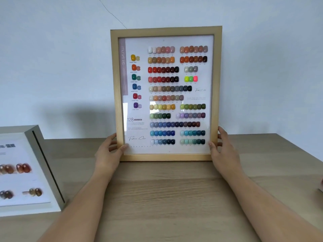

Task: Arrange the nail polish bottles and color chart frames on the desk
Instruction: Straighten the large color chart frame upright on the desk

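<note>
A light wooden color chart frame [166, 32] stands upright on the desk [166, 198], its top against the pale wall. Behind its glass are several rows of coloured nail samples. My left hand [109, 154] grips the frame's lower left edge, thumb on the front. My right hand [222, 151] grips the lower right edge the same way. A second color chart frame [43, 163], grey-white, lies flat at the desk's left side, partly cut off by the view. No nail polish bottles are in view.
The wall [52, 67] runs right behind the desk's back edge. The desk's right edge slants away at the far right, where a small pale object [321, 187] is barely visible at the view's border.
</note>
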